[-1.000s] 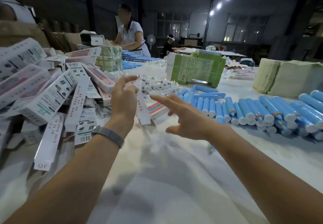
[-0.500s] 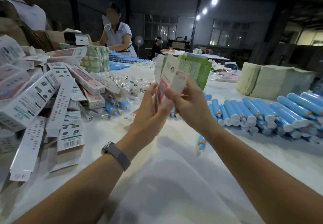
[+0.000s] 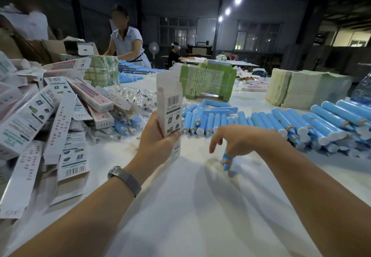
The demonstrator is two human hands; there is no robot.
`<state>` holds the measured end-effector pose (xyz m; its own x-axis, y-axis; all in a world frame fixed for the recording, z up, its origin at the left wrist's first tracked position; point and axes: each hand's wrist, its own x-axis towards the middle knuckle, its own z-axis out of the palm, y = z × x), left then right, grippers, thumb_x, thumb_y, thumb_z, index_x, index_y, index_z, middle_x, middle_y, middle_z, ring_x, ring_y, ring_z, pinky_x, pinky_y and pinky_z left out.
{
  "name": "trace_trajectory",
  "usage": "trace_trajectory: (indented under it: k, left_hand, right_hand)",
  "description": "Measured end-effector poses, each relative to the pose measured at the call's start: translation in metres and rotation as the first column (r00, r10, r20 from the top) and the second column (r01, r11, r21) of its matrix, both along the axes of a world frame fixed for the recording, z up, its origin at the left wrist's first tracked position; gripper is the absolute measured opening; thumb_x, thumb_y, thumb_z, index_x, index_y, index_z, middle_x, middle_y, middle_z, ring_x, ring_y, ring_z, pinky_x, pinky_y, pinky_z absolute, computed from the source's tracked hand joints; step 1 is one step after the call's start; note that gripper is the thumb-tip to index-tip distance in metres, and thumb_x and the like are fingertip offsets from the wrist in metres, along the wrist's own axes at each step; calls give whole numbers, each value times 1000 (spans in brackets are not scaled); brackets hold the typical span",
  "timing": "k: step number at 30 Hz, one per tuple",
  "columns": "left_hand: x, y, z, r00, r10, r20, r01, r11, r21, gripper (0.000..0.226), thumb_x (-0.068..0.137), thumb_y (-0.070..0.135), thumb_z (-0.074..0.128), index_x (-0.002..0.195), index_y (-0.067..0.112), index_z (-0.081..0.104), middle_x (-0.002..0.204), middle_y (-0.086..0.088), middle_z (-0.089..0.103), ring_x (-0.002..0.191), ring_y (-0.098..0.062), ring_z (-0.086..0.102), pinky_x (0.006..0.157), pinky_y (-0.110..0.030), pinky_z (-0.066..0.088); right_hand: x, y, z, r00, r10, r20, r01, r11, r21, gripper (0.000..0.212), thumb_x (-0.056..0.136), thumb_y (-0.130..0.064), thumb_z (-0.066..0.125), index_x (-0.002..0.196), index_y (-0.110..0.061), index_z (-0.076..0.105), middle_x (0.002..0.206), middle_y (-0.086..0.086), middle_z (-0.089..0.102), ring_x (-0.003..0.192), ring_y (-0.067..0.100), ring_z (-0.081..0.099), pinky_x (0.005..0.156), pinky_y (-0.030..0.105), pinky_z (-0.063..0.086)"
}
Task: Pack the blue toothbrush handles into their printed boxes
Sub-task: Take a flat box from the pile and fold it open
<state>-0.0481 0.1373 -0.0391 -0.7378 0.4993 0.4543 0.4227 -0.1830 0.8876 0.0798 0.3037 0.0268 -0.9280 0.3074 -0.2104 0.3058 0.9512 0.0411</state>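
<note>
L hand (image 3: pixel 158 142) holds box (image 3: pixel 169 104) upright; R hand (image 3: pixel 239 140) grips handle (image 3: pixel 226 161), tip down.

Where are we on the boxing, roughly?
Done: boxes pile up at left, contents unseen. In hand: left hand holds an opened printed box upright; right hand picks one blue handle off the table. Left: a long row of loose handles.
</note>
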Motion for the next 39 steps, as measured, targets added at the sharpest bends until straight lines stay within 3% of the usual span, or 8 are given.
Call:
trace_trajectory:
  k: [4,7,10,15,20,25,31,39]
  left_hand:
    - [-1,-3,0,997,-73,-14,73,997,1,49,91,-7,62,110,33,42,112,18,62,94,15,62,70,-10,50]
    - [-2,-3,0,997,-71,-28,72,997,28,34,97,10,62,108,34,39,106,21,63,91,15,61,74,-14,49]
    - [0,-3,3,996,-87,0,87,995,45,20,92,43,52,108,33,44,95,29,64,86,13,60,79,-24,44]
    - [6,-6,3,989,-12,-147,13,1000,4,19,90,45,52,104,33,47,108,13,67,96,-8,64,88,-43,53]
    - [9,-6,4,966,25,-257,-22,1000,15,39,85,53,56,107,22,48,94,-3,65,86,-27,60,79,-53,51]
    - [9,-4,1,973,-2,-229,2,1000,-2,31,82,58,56,103,37,46,105,0,69,97,-27,66,85,-54,53]
    - [14,-3,1,959,-5,-282,2,1000,-13,33,83,58,55,97,31,44,97,2,69,87,-26,66,77,-51,54]
    - [16,-3,0,964,60,-261,-52,998,37,16,88,40,59,92,31,45,95,-1,70,81,-27,64,73,-50,53]
  right_hand:
    - [0,6,-8,999,-23,44,24,1000,-16,37,78,-12,71,94,-45,66,105,-11,49,89,10,50,65,23,40]
    - [-1,9,-11,1000,-8,-30,8,1000,-23,26,74,-27,81,89,-42,67,98,-15,56,90,10,54,68,23,44]
    - [-1,6,-2,935,46,-353,-78,994,-79,20,76,-32,82,93,-30,73,78,-23,62,76,-2,56,66,12,42]
    - [6,-23,38,451,-107,-886,-421,850,-316,29,84,-17,75,111,-16,62,81,2,71,69,13,64,68,22,54]
    - [15,-48,59,-7,-286,-958,-657,724,-211,41,88,-11,70,119,-11,45,73,-4,65,63,7,61,60,20,47]
    - [17,-57,66,-236,-237,-942,-630,775,-37,43,90,-6,68,120,-5,38,80,-9,64,63,7,62,59,22,48]
    - [12,-61,55,-167,-150,-974,-571,821,-29,42,90,-7,68,120,-12,39,85,-4,66,67,17,70,55,32,57]
    - [-2,-70,42,-49,-44,-998,-418,908,-19,33,88,-31,71,108,-35,45,92,-29,61,88,8,66,64,38,58]
